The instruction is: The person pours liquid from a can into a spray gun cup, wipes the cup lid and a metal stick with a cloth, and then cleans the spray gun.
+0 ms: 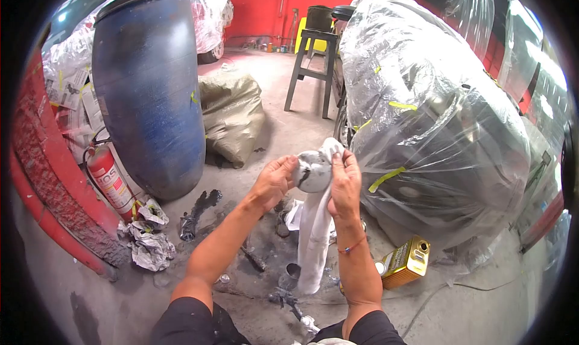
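Note:
A round whitish cup-like piece [314,175] with dark smears is held up in front of me. My left hand [276,179] grips its left edge between thumb and fingers. On its other side, my right hand [345,185] is closed on a white cloth [315,242], which hangs down in a long strip and is bunched against the piece's upper right. Below the hands, a small dark cup [293,271] stands on the stained floor. A yellow metal can [405,263] is right of my right forearm.
A large blue barrel [148,92] and a fire extinguisher [110,179] stand at the left, with crumpled paper [151,248] below. Behind are a tan sack [232,116] and a dark stool [313,72]. A plastic-covered vehicle [431,122] fills the right. A thin cable crosses the floor.

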The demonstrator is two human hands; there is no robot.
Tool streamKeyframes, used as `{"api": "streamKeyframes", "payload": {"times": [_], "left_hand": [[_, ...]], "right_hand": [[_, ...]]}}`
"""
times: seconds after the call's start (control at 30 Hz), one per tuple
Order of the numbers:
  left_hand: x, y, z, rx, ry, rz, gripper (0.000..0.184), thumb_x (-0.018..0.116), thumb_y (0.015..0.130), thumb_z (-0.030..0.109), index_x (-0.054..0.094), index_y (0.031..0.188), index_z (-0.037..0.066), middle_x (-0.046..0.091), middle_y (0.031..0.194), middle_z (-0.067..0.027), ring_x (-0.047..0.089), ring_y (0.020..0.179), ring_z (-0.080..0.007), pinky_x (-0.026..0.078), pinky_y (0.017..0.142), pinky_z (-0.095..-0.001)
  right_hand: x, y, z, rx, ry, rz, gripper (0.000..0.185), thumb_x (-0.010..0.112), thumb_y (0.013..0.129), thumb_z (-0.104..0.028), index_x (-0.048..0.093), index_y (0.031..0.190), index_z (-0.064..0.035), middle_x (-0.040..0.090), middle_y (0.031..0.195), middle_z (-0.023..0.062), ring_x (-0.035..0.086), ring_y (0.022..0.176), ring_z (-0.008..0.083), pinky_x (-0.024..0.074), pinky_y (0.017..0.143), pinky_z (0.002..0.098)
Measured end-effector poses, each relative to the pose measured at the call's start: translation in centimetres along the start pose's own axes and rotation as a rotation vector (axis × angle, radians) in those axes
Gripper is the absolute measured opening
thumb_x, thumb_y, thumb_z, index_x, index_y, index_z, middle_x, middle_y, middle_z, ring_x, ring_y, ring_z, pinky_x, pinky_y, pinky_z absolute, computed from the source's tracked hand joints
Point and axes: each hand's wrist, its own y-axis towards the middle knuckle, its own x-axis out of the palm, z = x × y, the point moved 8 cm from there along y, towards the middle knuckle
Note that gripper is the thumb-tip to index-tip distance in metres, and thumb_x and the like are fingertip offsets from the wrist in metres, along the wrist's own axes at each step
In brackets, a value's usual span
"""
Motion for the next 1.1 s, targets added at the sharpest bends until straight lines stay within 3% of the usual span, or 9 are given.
{"api": "streamKeyframes", "payload": {"times": [0.23,0.33,0.43,0.53,0.6,0.7,0.83,1.0,1.1], "left_hand": [[0.7,-0.7,4.2,0.092,-0.305,0.027,0.045,0.055,0.096,0.036,0.054,0.123,0.000,0.062,0.122,-0.0130,0.058,0.116,-0.0266,0.042,0.105,-0.0483],[2.4,-1.3,3.7,0.047,-0.234,-0.174,0.053,0.043,0.100,0.044,0.047,0.133,0.003,0.057,0.128,-0.0130,0.058,0.116,-0.0241,0.045,0.103,-0.0435],[6.4,-3.2,2.2,-0.015,-0.186,-0.037,0.051,0.036,0.103,0.043,0.045,0.136,0.004,0.057,0.128,-0.0097,0.056,0.115,-0.0209,0.045,0.101,-0.0380],[6.8,-3.0,0.4,0.037,0.002,-0.054,0.053,0.038,0.104,0.041,0.040,0.141,0.004,0.051,0.135,-0.0115,0.048,0.125,-0.0198,0.036,0.108,-0.0351],[6.6,-3.6,-0.8,0.049,0.305,0.054,0.056,0.037,0.104,0.040,0.035,0.145,0.002,0.043,0.144,-0.0121,0.039,0.133,-0.0182,0.027,0.112,-0.0315],[5.0,-3.0,1.7,0.208,0.276,0.272,0.059,0.037,0.104,0.041,0.033,0.145,0.000,0.047,0.137,-0.0089,0.050,0.120,-0.0176,0.039,0.103,-0.0300],[-0.8,-0.1,4.0,0.078,-0.101,0.075,0.051,0.035,0.104,0.036,0.041,0.140,0.001,0.050,0.136,-0.0131,0.054,0.117,-0.0241,0.045,0.099,-0.0364],[2.4,-1.4,2.7,0.081,-0.314,-0.077,0.045,0.031,0.103,0.030,0.048,0.132,0.001,0.054,0.131,-0.0139,0.056,0.114,-0.0247,0.046,0.098,-0.0368],[2.5,-0.9,0.7,0.018,-0.317,-0.159,0.044,0.030,0.102,0.028,0.049,0.130,0.001,0.054,0.130,-0.0135,0.056,0.114,-0.0245,0.046,0.099,-0.0363]], "right_hand": [[0.5,-1.7,-5.7,-0.270,0.027,0.160,0.016,0.059,0.095,-0.005,0.056,0.111,-0.0010,0.065,0.100,0.0063,0.062,0.086,0.0117,0.0530,0.071,0.0242],[5.7,-4.3,-6.7,-0.248,-0.099,-0.116,0.017,0.066,0.089,-0.003,0.060,0.106,-0.0009,0.065,0.111,0.0106,0.063,0.096,0.0178,0.0514,0.084,0.0327],[8.3,-5.7,-5.9,-0.964,-1.100,-0.205,0.041,0.059,0.093,-0.030,0.055,0.119,0.0007,0.038,0.145,0.0259,0.036,0.136,0.0377,0.0277,0.111,0.0483],[5.8,-2.5,-4.9,-0.766,-0.901,-0.199,0.050,0.037,0.103,-0.033,0.037,0.139,0.0009,0.026,0.152,0.0249,0.027,0.141,0.0396,0.0199,0.115,0.0457],[2.3,-0.1,-0.6,-0.124,-0.461,-0.188,0.060,0.018,0.106,-0.041,0.025,0.148,0.0013,0.022,0.156,0.0166,0.019,0.145,0.0252,0.0133,0.117,0.0338],[6.2,-4.0,1.2,-0.314,-0.566,-0.213,0.058,0.025,0.106,-0.033,0.017,0.150,0.0033,0.012,0.158,0.0212,0.007,0.148,0.0317,0.0082,0.119,0.0372],[9.6,-7.8,2.9,-0.399,-0.721,-0.574,0.062,0.031,0.103,-0.031,0.010,0.152,0.0017,0.006,0.159,0.0200,-0.002,0.148,0.0352,0.0010,0.118,0.0472],[9.3,-5.9,1.9,-0.533,-1.070,-0.295,0.050,0.044,0.098,-0.026,0.040,0.146,-0.0118,0.023,0.158,0.0111,0.009,0.145,0.0417,0.0024,0.111,0.0645],[7.8,-4.7,1.5,-0.515,-1.224,-0.138,0.043,0.043,0.100,-0.022,0.046,0.141,-0.0101,0.026,0.156,0.0126,0.013,0.145,0.0394,0.0076,0.115,0.0544]]}}
